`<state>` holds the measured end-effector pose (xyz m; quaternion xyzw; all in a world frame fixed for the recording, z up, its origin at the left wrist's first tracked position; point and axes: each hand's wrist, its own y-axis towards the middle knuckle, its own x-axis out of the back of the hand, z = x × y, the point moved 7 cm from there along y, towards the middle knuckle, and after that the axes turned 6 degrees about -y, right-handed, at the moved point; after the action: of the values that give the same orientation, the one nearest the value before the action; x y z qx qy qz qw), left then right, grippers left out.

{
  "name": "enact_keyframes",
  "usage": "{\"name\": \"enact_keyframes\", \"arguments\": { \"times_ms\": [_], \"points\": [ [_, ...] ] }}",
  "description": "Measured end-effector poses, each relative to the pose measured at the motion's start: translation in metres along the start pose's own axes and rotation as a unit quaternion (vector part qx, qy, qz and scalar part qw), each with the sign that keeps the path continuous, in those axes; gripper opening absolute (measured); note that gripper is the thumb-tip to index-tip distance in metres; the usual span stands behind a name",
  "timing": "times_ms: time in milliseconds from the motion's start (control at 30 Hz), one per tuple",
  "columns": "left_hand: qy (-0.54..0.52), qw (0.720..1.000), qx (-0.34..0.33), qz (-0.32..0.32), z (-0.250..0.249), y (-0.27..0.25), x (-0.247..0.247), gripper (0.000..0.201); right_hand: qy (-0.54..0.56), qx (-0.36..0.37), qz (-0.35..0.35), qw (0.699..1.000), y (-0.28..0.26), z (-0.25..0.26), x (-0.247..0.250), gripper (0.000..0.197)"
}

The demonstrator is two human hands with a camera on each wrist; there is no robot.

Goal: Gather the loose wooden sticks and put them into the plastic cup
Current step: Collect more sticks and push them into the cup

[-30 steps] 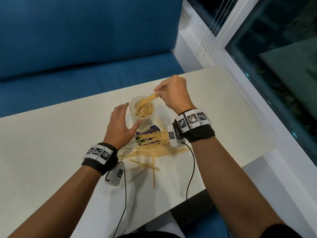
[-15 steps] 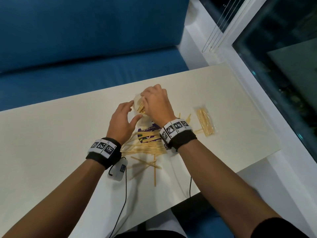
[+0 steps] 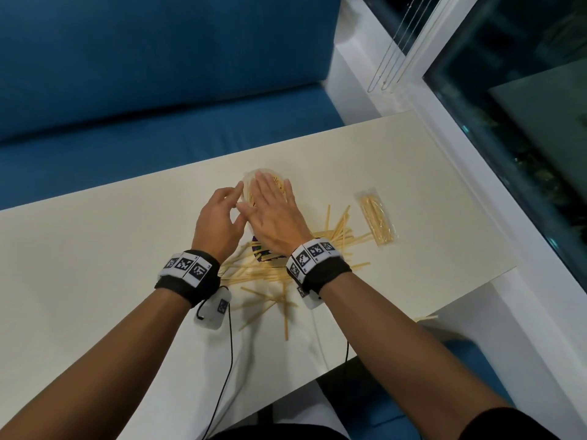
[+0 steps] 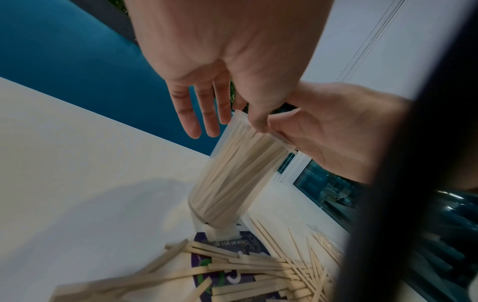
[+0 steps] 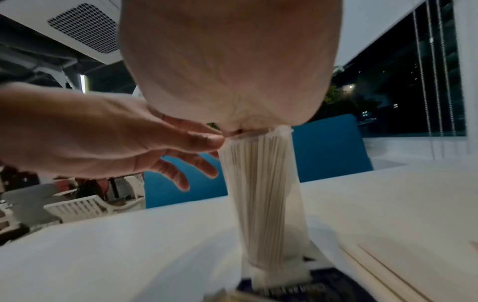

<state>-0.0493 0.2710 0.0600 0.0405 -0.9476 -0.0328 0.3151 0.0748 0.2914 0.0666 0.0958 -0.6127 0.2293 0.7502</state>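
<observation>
A clear plastic cup (image 3: 250, 176) packed with wooden sticks stands upright on the cream table (image 3: 95, 249); the wrist views show its side (image 4: 232, 173) (image 5: 264, 183). My right hand (image 3: 270, 185) lies flat over the cup's mouth, its palm (image 5: 227, 71) pressing on the stick tops. My left hand (image 3: 235, 198) is beside the cup on the left, fingers (image 4: 194, 118) straight and spread, one fingertip (image 5: 207, 140) touching the rim. Loose wooden sticks (image 3: 270, 276) lie scattered on the table under and right of my wrists (image 4: 245, 263).
A sealed clear packet of sticks (image 3: 376, 223) lies to the right. A purple printed card (image 3: 258, 253) sits under the loose pile. The table's near edge and right corner are close; one stick (image 3: 425, 318) lies beyond the edge. A blue sofa (image 3: 158, 74) is behind.
My right hand pinched a bundle of sticks above the cup, put them in, and now lies flat on the cup's mouth. My left hand loosened from the cup's side.
</observation>
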Motion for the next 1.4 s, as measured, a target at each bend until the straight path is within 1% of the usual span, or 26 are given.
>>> {"name": "enact_keyframes", "arguments": {
  "times_ms": [33, 67, 133, 200, 300, 367, 433, 533, 600, 667, 767, 867, 933, 1000, 1033, 1167, 1267, 1333, 1400],
  "points": [
    [0.004, 1.0, -0.002, 0.002, 0.0, 0.0, 0.001, 0.053, 0.036, -0.004, 0.001, 0.999, 0.0, 0.0, 0.003, 0.085],
    [0.01, 1.0, -0.005, 0.006, -0.001, 0.0, 0.002, 0.054, 0.093, -0.013, -0.01, 0.996, -0.001, -0.001, 0.01, 0.081],
    [0.016, 1.0, 0.0, 0.015, -0.002, -0.001, 0.003, 0.057, 0.185, -0.031, -0.08, 0.979, -0.009, -0.005, 0.034, 0.066],
    [0.016, 1.0, 0.019, 0.008, -0.003, -0.005, 0.007, 0.056, 0.225, -0.051, -0.161, 0.96, -0.022, -0.014, 0.056, 0.05],
    [0.018, 0.998, 0.041, -0.035, -0.01, -0.018, 0.019, 0.035, 0.285, -0.084, -0.212, 0.931, -0.045, -0.031, 0.068, 0.034],
    [0.021, 0.998, 0.042, -0.039, -0.017, -0.029, 0.021, 0.021, 0.311, -0.111, -0.231, 0.915, -0.065, -0.049, 0.067, 0.025],
    [0.02, 0.999, 0.042, -0.009, -0.023, -0.041, 0.012, 0.014, 0.333, -0.144, -0.242, 0.9, -0.089, -0.069, 0.061, 0.022],
    [0.018, 0.998, 0.022, 0.057, -0.036, -0.057, -0.016, 0.013, 0.385, -0.205, -0.235, 0.868, -0.129, -0.098, 0.041, 0.021],
    [0.013, 0.994, 0.003, 0.113, -0.047, -0.068, -0.043, 0.012, 0.389, -0.235, -0.233, 0.86, -0.163, -0.117, 0.027, 0.023],
    [0.01, 0.985, -0.022, 0.17, -0.057, -0.078, -0.073, 0.011, 0.369, -0.26, -0.228, 0.863, -0.196, -0.138, 0.012, 0.024],
    [0.014, 0.968, -0.043, 0.248, -0.066, -0.094, -0.112, 0.01, 0.303, -0.295, -0.188, 0.886, -0.241, -0.172, -0.014, 0.026],
    [0.03, 0.952, -0.052, 0.302, -0.071, -0.109, -0.146, 0.01, 0.208, -0.319, -0.102, 0.919, -0.274, -0.205, -0.044, 0.022],
    [0.042, 0.944, -0.052, 0.323, -0.073, -0.117, -0.166, 0.01, 0.139, -0.317, -0.025, 0.938, -0.288, -0.222, -0.065, 0.024],
    [0.051, 0.937, -0.045, 0.343, -0.073, -0.125, -0.181, 0.008, 0.066, -0.291, 0.045, 0.953, -0.293, -0.233, -0.082, 0.028],
    [0.059, 0.934, -0.039, 0.351, -0.072, -0.129, -0.185, 0.007, 0.043, -0.273, 0.062, 0.959, -0.293, -0.236, -0.087, 0.029],
    [0.088, 0.929, -0.023, 0.359, -0.062, -0.135, -0.194, 0.01, 0.055, -0.244, 0.055, 0.967, -0.289, -0.253, -0.095, 0.016],
    [0.096, 0.933, -0.007, 0.348, -0.052, -0.133, -0.19, 0.011, 0.061, -0.216, 0.024, 0.974, -0.286, -0.256, -0.096, 0.006],
    [0.106, 0.939, 0.007, 0.327, -0.045, -0.131, -0.183, 0.011, 0.061, -0.196, 0.004, 0.979, -0.283, -0.254, -0.098, 0.006],
    [0.111, 0.945, 0.02, 0.305, -0.04, -0.13, -0.175, 0.012, 0.037, -0.169, 0.001, 0.985, -0.276, -0.248, -0.102, 0.008]
  ]
}}
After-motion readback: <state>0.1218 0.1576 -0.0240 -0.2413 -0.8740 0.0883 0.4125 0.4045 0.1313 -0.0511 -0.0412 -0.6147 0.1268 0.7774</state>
